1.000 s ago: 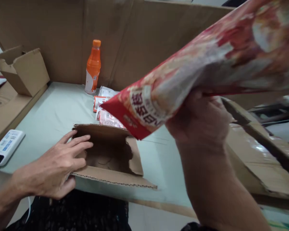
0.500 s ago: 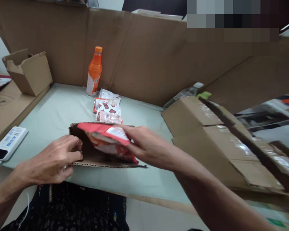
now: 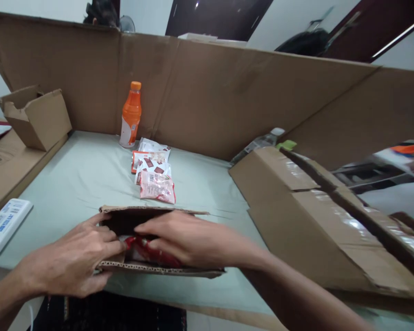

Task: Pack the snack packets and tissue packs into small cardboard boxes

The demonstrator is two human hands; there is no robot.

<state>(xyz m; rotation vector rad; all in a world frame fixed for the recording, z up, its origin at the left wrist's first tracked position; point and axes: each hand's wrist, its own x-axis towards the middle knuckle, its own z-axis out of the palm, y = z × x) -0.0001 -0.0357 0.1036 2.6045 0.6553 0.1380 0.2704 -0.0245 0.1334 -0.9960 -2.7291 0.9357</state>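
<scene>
A small open cardboard box (image 3: 158, 271) lies in front of me on the pale green cloth. At its left end, my left hand (image 3: 79, 255) is closed on the box, with the fingers at the opening and the thumb by the near wall. My right hand (image 3: 186, 236) reaches into the opening, its fingers curled on a red snack bag (image 3: 155, 252). Most of that bag is hidden by the hand and the box walls. Just beyond the box lies a pink-and-white packet (image 3: 157, 187), with white packets (image 3: 152, 162) behind it.
An orange drink bottle (image 3: 131, 115) stands by the tall cardboard wall (image 3: 207, 92). On the left are an open carton (image 3: 46, 119) and a white power bank (image 3: 8, 225). Large taped cartons (image 3: 289, 216) border the right side, with a clear bottle (image 3: 258, 142) behind them.
My right hand has lowered the red bag from above the opening into the box. The left hand keeps to the left end. My view has tilted up slightly.
</scene>
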